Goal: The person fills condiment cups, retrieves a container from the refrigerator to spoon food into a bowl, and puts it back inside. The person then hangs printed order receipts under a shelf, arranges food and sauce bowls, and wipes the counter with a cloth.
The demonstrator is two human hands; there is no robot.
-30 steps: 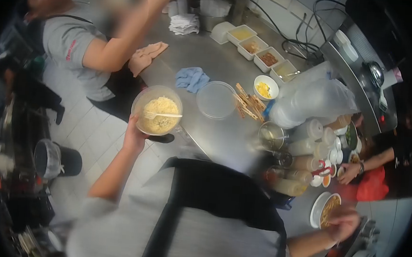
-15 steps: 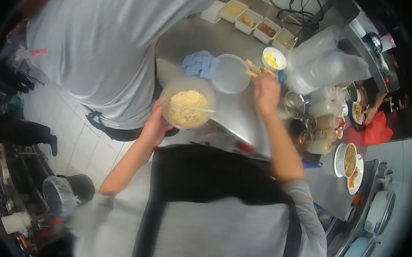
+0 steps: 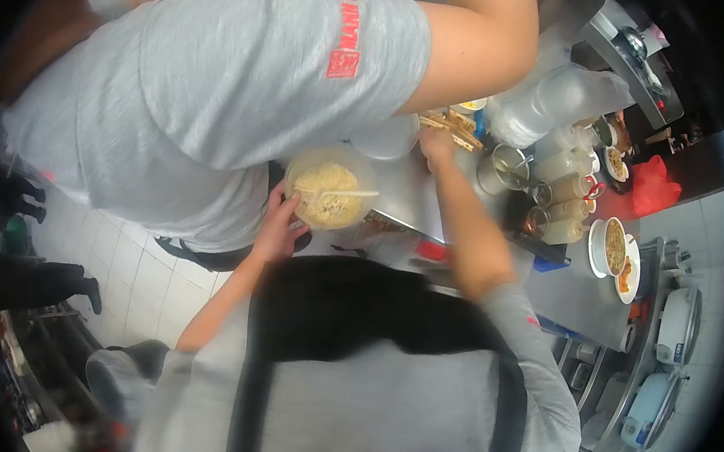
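In my left hand (image 3: 280, 224) is a clear round tub (image 3: 303, 165) of yellow, crumbly food (image 3: 331, 182). A pale fork (image 3: 352, 193) lies across the food. My right hand (image 3: 436, 144) is at a pile of wooden sticks or clips (image 3: 462, 132) on the steel counter; its fingers are bunched, and what they hold, if anything, is too small to make out. A clear round lid (image 3: 391, 140) lies left of that hand, partly hidden by a co-worker's arm.
A co-worker in grey (image 3: 221, 73) leans across the counter (image 3: 410, 196) at upper left, arm above the sticks. Bottles (image 3: 564, 211), a metal pot (image 3: 493, 172) and a plastic bag (image 3: 555, 101) stand right. Beyond are a noodle bowl (image 3: 614, 246) and a red bag (image 3: 654, 186).
My right hand has come from the far-right bowl to the sticks. The co-worker has moved in over the counter, covering the blue cloth and the food trays.
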